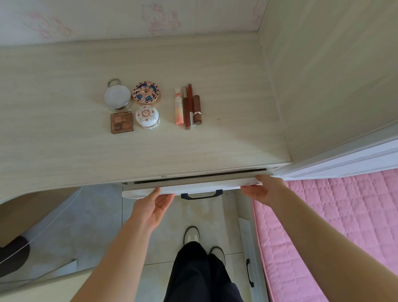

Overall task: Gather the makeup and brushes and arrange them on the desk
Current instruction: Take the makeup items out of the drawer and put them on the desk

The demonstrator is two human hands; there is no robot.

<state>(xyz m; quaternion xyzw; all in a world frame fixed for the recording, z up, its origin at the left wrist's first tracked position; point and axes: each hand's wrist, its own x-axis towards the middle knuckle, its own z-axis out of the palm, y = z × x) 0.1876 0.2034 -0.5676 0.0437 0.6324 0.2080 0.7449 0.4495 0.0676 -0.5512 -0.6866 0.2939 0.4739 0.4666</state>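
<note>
Eight pieces of makeup lie on the pale wood table (55, 116), set in two tidy groups near its middle. The left group is a square of four. At the far left is a round white compact (117, 96) with a metal ring at its far edge, and just to its right, touching or nearly so, is an ornate blue and pink compact (146, 93). On the near side, a brown eyeshadow palette (122, 122) sits just beside a white domed compact (147, 116) with a floral lid.

A little to the right, four slim tubes lie side by side, running near to far. From left to right they are a pink tube (178, 109), a brown lip gloss (186, 110), a thin dark red stick (190, 94) and a thicker brown lipstick (197, 109).

Under the table's near edge a white drawer (195, 187) stands out only a crack, its dark handle (201, 194) between the two hands. The left hand (153, 207) is turned palm up, fingers straight and against the drawer front left of the handle. The right hand (263, 190) is at the drawer's right end, with its thumb on the top edge and its fingers straight along the front. Neither hand has hold of any makeup.

A bed with a pink quilt (344, 213) lies to the right.
</note>
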